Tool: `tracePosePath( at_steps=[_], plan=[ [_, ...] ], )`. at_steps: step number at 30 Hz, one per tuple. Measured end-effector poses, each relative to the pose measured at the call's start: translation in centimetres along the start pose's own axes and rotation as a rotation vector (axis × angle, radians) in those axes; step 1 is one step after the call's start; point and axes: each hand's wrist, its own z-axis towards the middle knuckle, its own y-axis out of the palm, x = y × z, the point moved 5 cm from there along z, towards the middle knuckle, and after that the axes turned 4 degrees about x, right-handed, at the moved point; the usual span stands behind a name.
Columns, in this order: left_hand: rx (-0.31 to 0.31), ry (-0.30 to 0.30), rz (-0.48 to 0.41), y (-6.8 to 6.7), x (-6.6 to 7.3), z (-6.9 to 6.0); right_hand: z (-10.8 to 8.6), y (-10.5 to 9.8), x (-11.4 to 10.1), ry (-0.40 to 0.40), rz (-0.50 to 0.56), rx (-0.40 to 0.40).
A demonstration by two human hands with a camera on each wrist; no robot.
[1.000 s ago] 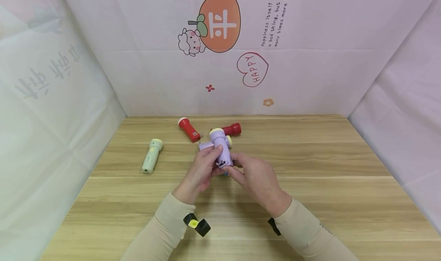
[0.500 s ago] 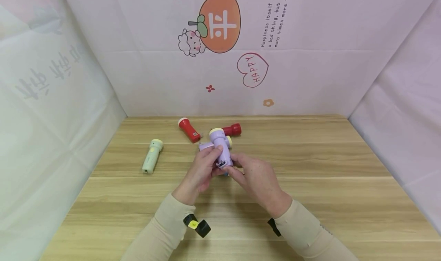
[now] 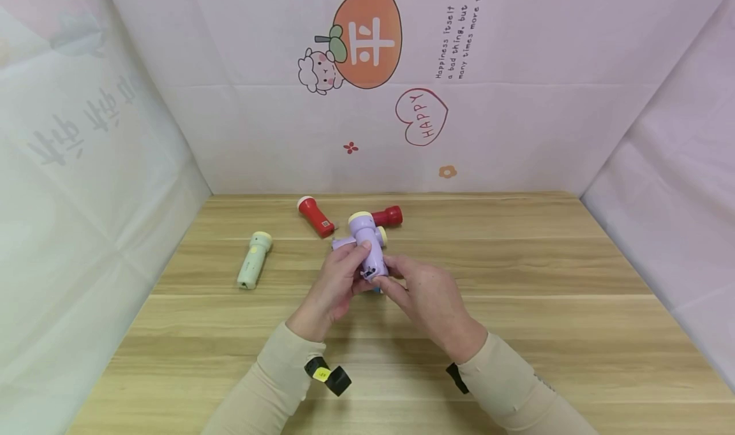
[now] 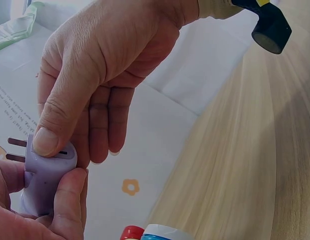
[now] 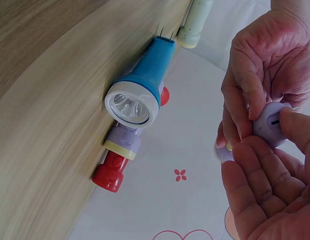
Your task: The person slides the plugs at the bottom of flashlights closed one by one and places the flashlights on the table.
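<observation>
A lilac flashlight (image 3: 369, 243) with a cream head is held in front of me, head pointing away. My left hand (image 3: 334, 282) grips its body, thumb on top. My right hand (image 3: 432, 298) pinches the tail end between thumb and fingers. In the left wrist view, two metal plug prongs (image 4: 15, 150) stick out from the lilac body, and the right thumb (image 4: 46, 140) presses on the tail beside a dark slot. In the right wrist view, the same tail (image 5: 271, 124) sits between both hands; its head is mostly hidden there.
A light green flashlight (image 3: 254, 261) lies at the left. Behind the hands lie a red flashlight (image 3: 314, 217), a dark red one (image 3: 390, 215) and a second lilac one (image 3: 344, 242). A blue flashlight (image 5: 150, 62) with prongs out is mostly hidden below the hands in the head view.
Hardly anything differs. The held lilac flashlight's head has shifted very slightly in the head view, while both hands keep their hold.
</observation>
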Motion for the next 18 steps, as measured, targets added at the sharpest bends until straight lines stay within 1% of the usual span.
tracePosePath(
  at_steps=[5,18],
  plan=[
    [0.013,-0.01,-0.003,-0.04,0.04,-0.16,0.0,0.0,-0.04,0.002,0.002,-0.003],
    [0.015,-0.006,-0.001,-0.06,0.1,-0.25,0.03,0.12,0.01,0.003,0.005,-0.012]
  ],
)
